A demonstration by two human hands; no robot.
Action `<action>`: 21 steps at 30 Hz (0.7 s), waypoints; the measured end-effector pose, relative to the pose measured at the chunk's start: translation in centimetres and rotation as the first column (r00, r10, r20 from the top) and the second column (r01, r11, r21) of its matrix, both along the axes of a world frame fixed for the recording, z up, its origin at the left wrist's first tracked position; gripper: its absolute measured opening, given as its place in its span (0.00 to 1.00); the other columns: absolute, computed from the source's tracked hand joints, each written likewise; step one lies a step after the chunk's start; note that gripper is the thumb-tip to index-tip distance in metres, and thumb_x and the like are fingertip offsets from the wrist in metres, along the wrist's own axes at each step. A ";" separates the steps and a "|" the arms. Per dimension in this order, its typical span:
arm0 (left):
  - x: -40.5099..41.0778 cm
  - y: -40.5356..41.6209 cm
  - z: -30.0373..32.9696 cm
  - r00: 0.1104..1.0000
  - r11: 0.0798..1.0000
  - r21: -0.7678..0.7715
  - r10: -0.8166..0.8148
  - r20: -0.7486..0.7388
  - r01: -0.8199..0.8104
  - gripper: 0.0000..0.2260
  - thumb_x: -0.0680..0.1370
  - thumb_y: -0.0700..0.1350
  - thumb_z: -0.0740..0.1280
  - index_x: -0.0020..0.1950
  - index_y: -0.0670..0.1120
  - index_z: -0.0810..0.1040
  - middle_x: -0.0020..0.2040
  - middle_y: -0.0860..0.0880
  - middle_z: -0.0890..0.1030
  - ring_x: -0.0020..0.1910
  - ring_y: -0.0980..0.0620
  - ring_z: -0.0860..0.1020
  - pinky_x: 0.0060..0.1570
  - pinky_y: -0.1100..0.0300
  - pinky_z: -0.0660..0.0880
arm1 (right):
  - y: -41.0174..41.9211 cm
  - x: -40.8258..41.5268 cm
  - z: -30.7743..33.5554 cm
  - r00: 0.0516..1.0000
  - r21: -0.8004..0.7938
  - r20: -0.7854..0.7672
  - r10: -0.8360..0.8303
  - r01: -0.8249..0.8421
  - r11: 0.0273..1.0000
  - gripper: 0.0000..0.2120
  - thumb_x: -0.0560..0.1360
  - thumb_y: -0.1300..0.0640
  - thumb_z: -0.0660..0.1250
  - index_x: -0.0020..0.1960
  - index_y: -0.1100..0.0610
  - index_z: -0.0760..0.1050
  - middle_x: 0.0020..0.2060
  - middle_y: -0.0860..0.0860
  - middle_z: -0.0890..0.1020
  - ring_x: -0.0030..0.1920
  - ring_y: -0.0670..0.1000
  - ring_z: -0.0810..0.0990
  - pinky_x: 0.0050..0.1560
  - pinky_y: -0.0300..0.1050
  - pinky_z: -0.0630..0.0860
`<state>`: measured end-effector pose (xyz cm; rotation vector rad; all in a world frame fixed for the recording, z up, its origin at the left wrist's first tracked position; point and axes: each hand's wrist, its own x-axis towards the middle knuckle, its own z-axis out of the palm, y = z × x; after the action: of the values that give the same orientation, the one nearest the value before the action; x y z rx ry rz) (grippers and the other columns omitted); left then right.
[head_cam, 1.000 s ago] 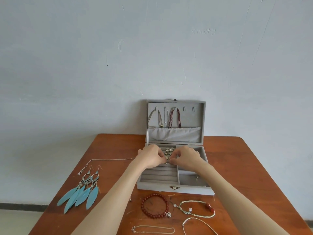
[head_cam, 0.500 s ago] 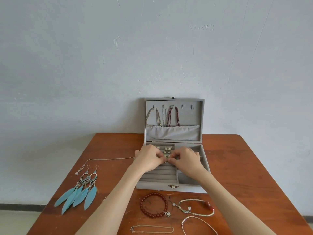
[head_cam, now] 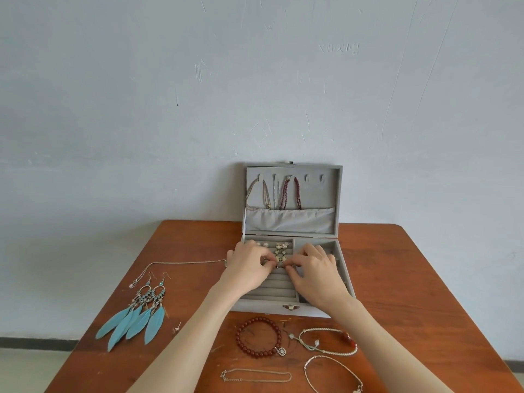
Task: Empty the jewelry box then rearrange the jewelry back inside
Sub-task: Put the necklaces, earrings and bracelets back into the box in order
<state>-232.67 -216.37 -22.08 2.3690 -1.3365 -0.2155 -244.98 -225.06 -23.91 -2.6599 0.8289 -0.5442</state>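
both hands have slid a little nearer the front rows of the grey velvet jewelry box (head_cam: 292, 279) at mid-frame; the refill seems partway done. the left hand (head_cam: 248, 266) and right hand (head_cam: 313, 269) meet over the ring-roll slots, fingertips pinching a tiny dark piece i can't make out. small metal earrings (head_cam: 280, 252) sit in the rows behind. on the glossy wooden desk (head_cam: 397, 279) wait blue feather earrings (head_cam: 136, 316) at lower left, a round red bead bracelet (head_cam: 259, 337) and thin chains at the bottom.
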 end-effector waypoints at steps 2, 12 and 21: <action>0.0 0.7 0.1 0.999 0.999 -0.017 -0.036 0.037 0.036 0.11 0.79 0.50 0.60 0.57 0.54 0.79 0.56 0.49 0.74 0.60 0.48 0.68 0.55 0.54 0.62 | 0.2 -0.5 -0.1 1.000 -0.030 0.011 0.008 -0.008 1.000 0.12 0.78 0.52 0.59 0.58 0.49 0.78 0.50 0.49 0.74 0.56 0.52 0.71 0.56 0.48 0.65; 0.3 8.0 0.6 0.990 0.961 -0.239 -0.133 0.034 0.138 0.10 0.79 0.45 0.60 0.58 0.49 0.77 0.50 0.56 0.72 0.51 0.59 0.72 0.47 0.70 0.66 | 4.6 -1.0 -0.2 0.963 -0.128 0.252 0.095 -0.065 0.990 0.08 0.70 0.60 0.69 0.49 0.55 0.80 0.41 0.51 0.79 0.45 0.56 0.79 0.46 0.51 0.73; 1.9 15.5 -1.8 0.991 0.897 -0.421 0.106 -0.084 -0.132 0.08 0.77 0.38 0.64 0.52 0.46 0.80 0.48 0.54 0.80 0.48 0.58 0.78 0.43 0.80 0.66 | 11.7 1.7 -0.8 0.916 -0.040 0.286 0.280 -0.281 0.959 0.07 0.71 0.59 0.64 0.47 0.56 0.80 0.39 0.51 0.79 0.43 0.54 0.78 0.45 0.46 0.76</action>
<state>-230.75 -200.87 -23.88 2.0442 -1.0748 0.0424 -243.33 -213.39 -24.67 -2.5481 0.3545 -0.8271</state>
